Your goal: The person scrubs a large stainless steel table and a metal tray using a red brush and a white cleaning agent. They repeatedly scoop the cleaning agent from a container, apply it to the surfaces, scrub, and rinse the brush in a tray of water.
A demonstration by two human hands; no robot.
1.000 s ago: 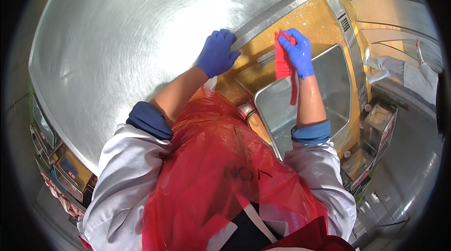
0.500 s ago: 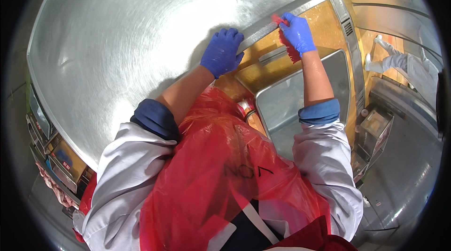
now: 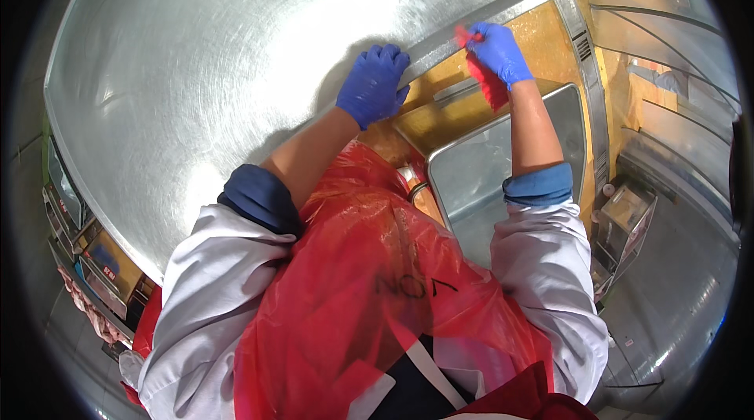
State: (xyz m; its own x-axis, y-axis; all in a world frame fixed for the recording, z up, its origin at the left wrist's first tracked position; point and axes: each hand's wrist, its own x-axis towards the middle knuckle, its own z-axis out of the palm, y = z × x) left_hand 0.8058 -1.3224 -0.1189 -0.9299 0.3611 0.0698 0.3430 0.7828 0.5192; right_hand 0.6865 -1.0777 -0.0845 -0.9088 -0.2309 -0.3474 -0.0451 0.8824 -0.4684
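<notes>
My left hand (image 3: 372,87), in a blue glove, grips the near edge of a large shiny metal tray (image 3: 212,51). Its fingers bend over onto the metal and the thumb lies on the near side of the rim. My right hand (image 3: 496,54), also gloved in blue, is closed around a red brush (image 3: 488,84). The brush has a ragged, bristly edge and is held close beside the tray's rim; its upper end sticks out past my fingers, slightly blurred. The palm hides part of it.
Below my right forearm stands a rectangular metal tub (image 3: 471,176). A yellowish surface (image 3: 542,43) lies beyond the rim, bordered by a metal strip (image 3: 585,51). Clear panels (image 3: 667,19) rise at the far right. A metal cart (image 3: 628,212) stands right, racks (image 3: 102,271) left.
My right hand and the red brush have shifted slightly right and down along the rim. The left hand has barely moved. A person's white-clad legs behind the clear panels have mostly gone from sight.
</notes>
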